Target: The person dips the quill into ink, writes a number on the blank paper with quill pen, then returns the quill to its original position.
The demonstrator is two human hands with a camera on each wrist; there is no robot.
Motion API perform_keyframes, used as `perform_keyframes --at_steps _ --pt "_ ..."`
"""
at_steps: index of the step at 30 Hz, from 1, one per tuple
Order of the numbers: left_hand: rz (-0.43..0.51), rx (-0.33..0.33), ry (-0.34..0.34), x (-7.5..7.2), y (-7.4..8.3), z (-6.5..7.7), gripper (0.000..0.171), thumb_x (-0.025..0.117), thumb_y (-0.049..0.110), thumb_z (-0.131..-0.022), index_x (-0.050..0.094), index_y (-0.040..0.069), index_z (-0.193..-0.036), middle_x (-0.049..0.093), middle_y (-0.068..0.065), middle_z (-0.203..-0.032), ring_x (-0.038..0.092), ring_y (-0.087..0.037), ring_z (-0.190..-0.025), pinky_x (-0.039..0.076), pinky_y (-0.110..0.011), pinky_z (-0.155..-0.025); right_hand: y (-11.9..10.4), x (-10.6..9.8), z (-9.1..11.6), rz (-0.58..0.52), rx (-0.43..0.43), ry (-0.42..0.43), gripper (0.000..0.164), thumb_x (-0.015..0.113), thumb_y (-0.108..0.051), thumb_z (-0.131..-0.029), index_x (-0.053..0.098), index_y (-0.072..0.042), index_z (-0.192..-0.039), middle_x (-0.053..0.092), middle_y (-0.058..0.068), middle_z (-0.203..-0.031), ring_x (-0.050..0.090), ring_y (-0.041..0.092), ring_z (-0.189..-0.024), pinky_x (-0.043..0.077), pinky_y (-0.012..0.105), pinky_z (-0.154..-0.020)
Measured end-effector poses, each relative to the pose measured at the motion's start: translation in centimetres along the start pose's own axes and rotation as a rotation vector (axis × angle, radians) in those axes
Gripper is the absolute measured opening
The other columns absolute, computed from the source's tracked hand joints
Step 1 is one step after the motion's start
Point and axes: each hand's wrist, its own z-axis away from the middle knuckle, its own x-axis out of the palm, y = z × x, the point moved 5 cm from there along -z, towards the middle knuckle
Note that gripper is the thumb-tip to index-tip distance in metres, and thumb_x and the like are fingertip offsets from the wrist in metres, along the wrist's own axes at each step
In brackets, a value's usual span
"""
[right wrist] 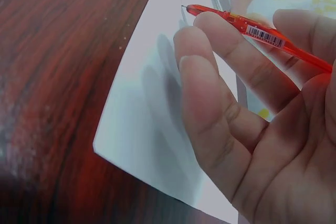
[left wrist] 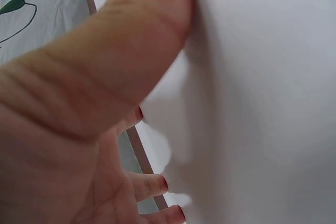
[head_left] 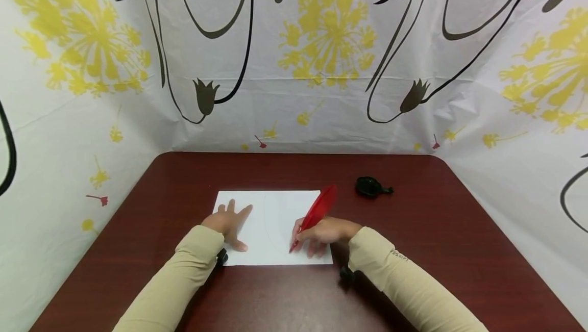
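Red pen (right wrist: 265, 36), feather-topped, barcoded: here it slants, nib down, pinched in the right hand (head_left: 326, 231) | White paper (head_left: 273, 207): flat beneath the spread left hand (head_left: 229, 225), faint curve between both hands!

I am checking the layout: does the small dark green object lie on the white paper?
No, the dark green object lies on the brown table, apart from the white paper.

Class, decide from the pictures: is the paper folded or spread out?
Spread out: the head view shows the paper as one broad rectangle under the left hand.
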Motion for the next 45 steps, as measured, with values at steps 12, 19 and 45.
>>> perform_keyframes --at_steps 12,19,45 --pt "0.006 -0.006 -0.009 0.1 -0.1 -0.1 0.112 0.086 0.042 -0.071 0.019 0.011 -0.155 0.005 -0.037 -0.153 0.009 -0.056 -0.138 0.030 -0.067 -0.100 0.4 -0.3 -0.1 0.001 -0.013 0.006 0.015 0.061 -0.020 -0.094 0.069 -0.011 -0.101 0.072 0.013 -0.095 0.064 0.022 -0.060 0.053 0.033 -0.052" --pt "0.004 -0.010 -0.015 0.1 -0.2 -0.1 0.111 0.085 0.043 -0.071 0.020 0.011 -0.155 0.005 -0.037 -0.153 0.008 -0.056 -0.138 0.030 -0.068 -0.099 0.3 -0.5 -0.1 0.013 -0.039 0.006 0.014 0.062 -0.020 -0.094 0.069 -0.010 -0.100 0.071 0.014 -0.094 0.064 0.022 -0.062 0.054 0.034 -0.054" --pt "0.005 0.026 0.025 0.2 -0.3 0.1 0.109 0.084 0.042 -0.072 0.021 0.011 -0.155 0.007 -0.038 -0.152 0.011 -0.058 -0.137 0.030 -0.068 -0.099 0.3 -1.9 -0.2 0.142 -0.048 0.045 0.012 0.061 -0.021 -0.096 0.068 -0.013 -0.099 0.070 0.010 -0.090 0.066 0.023 -0.066 0.054 0.037 -0.056"
